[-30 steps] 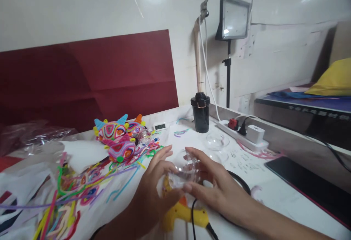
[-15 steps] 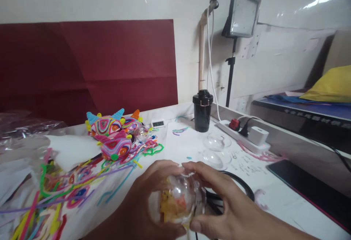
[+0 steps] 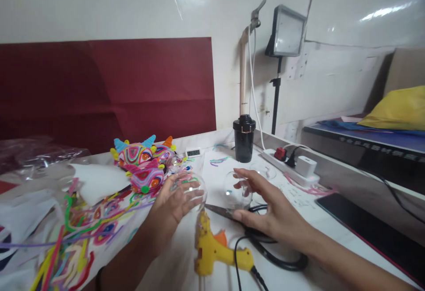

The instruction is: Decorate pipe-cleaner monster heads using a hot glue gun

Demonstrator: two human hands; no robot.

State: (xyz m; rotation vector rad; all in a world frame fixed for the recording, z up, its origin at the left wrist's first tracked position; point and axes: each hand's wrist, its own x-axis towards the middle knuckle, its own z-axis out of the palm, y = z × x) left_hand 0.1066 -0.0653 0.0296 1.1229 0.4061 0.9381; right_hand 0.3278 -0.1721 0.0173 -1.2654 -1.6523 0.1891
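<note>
Yellow glue gun laid nearest on white table, black cable coiled beside. Clear half-sphere cupped in left hand, fingers curled around it. Second clear half-sphere gripped by right hand between thumb and fingertips, apart from first. Colourful pipe-cleaner figures seen beyond; black cup farther back.

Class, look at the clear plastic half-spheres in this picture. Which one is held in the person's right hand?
The clear half-sphere cupped in the right hand, above the scissors. Another sits in the left hand; a third lies untouched by the power strip.
</note>
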